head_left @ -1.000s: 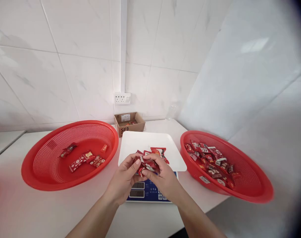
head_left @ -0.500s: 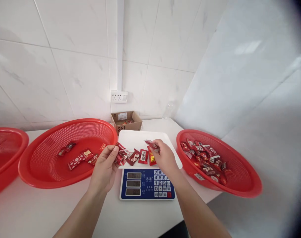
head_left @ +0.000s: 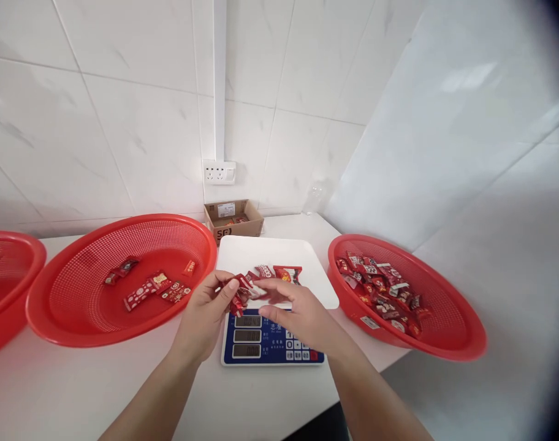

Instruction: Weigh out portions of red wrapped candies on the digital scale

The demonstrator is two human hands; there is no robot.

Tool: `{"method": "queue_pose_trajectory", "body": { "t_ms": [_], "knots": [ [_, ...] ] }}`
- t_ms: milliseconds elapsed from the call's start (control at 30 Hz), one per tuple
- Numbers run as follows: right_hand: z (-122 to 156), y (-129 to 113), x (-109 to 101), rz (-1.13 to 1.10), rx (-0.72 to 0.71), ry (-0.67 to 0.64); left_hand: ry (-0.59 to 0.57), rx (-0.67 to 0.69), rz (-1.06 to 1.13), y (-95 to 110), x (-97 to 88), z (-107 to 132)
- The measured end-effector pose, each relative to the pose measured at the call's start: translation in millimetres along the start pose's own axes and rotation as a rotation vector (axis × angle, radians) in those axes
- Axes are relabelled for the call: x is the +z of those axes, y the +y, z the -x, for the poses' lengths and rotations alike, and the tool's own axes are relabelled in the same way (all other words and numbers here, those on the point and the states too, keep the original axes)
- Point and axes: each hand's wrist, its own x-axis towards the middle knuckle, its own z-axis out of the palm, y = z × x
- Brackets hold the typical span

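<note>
Several small red candy packets (head_left: 239,297) are pinched between the thumb and fingers of my left hand (head_left: 205,315), over the front left of the white scale pan. My right hand (head_left: 302,312) is just right of them, its fingers stretched toward the packets and its thumb apart below. Beneath its fingers there is a blurred reddish patch that I cannot make out. More red wrapped candies (head_left: 289,274) lie on the weighing scale (head_left: 316,263) behind my hands. My right hand covers part of the blue keypad.
To the left, a red plastic basket (head_left: 68,312) holds a few candies, with another red basket (head_left: 13,294) beyond it. A fuller red basket (head_left: 454,324) stands at right. Behind the scale are a cardboard box (head_left: 243,228) and a clear plastic item (head_left: 314,197) by the wall.
My right hand has moved left and down toward my left hand, and the packet it pinched no longer shows in its fingertips. The visible packets on the pan are arranged differently.
</note>
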Motion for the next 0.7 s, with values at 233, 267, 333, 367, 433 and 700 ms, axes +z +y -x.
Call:
{"method": "queue_pose_trajectory", "body": {
  "t_ms": [233, 267, 333, 367, 433, 700],
  "knots": [
    [-7, 23, -1, 0.096, 0.082, 0.385, 0.063, 0.038, -0.098, -3, -2.0, -2],
    [-11, 28, -5, 0.186, 0.084, 0.441, 0.090, 0.051, -0.076, -1, -3.4, -3],
    [-17, 36, -10, 0.376, 0.079, 0.499, 0.122, 0.068, -0.033, 2, -6.0, -5],
    [-20, 40, -11, 0.459, 0.074, 0.502, 0.129, 0.066, -0.013, 4, -7.2, -6],
    [-25, 47, -10, 0.581, 0.065, 0.457, 0.133, 0.037, 0.027, 7, -9.2, -7],
    [-13, 44, -12, 0.454, -0.051, 0.435, 0.123, 0.081, 0.022, 17, -13.6, -6]
  ]
}}
